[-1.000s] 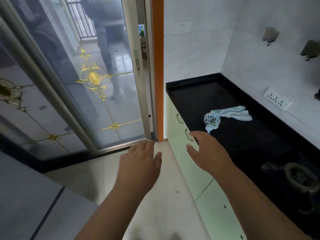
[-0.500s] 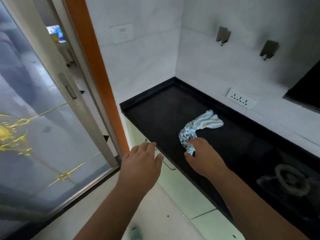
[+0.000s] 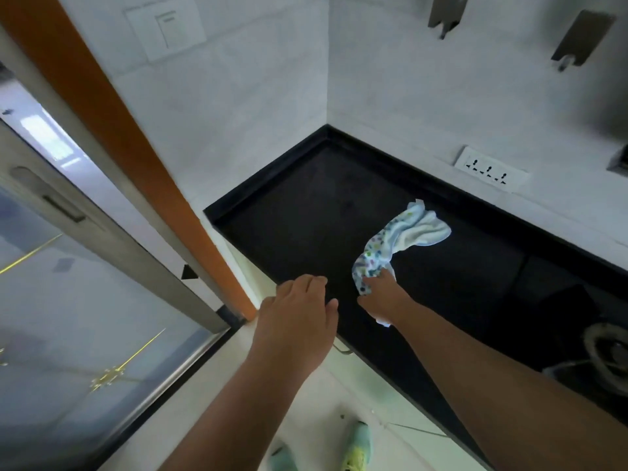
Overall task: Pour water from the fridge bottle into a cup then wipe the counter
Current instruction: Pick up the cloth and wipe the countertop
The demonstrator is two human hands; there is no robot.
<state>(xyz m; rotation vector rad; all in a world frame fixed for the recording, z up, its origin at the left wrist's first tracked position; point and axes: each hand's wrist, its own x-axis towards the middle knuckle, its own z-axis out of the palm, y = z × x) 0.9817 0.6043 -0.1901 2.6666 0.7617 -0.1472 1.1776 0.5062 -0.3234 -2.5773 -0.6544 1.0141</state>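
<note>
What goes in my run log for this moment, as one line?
phase: wipe start | right hand: grips cloth on counter | left hand: open, holds nothing

Both arms reach forward, bare to the elbow. The left hand (image 3: 299, 321) hovers palm down, fingers loosely together and relaxed, thumb out to the side, holding nothing. The right hand (image 3: 384, 295) stretches further ahead, palm down, fingers curled and gripping a cloth (image 3: 401, 243), wrist straight.
</note>
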